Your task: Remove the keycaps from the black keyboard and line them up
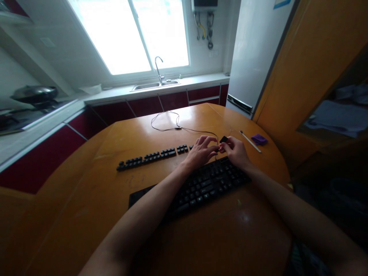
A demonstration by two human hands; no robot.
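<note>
A black keyboard (205,183) lies at a slant on the table, partly covered by my forearms. Above its far right edge, my right hand (235,150) pinches a small black tool (223,139), its exact kind too small to tell. My left hand (201,151) meets it there, with curved fingers and the thumb at a small dark piece that looks like a keycap (216,150). Loose black keycaps (152,156) lie in rows beyond the keyboard, running left from my left hand, which hides the end of the rows.
A thin black cable (165,130) loops over the far part of the wooden table (106,153). To the right lie a white stick-like brush (250,142) and a folded purple cloth (259,139). A sink counter (198,79), fridge (250,57) and stove with pan (34,94) surround the table.
</note>
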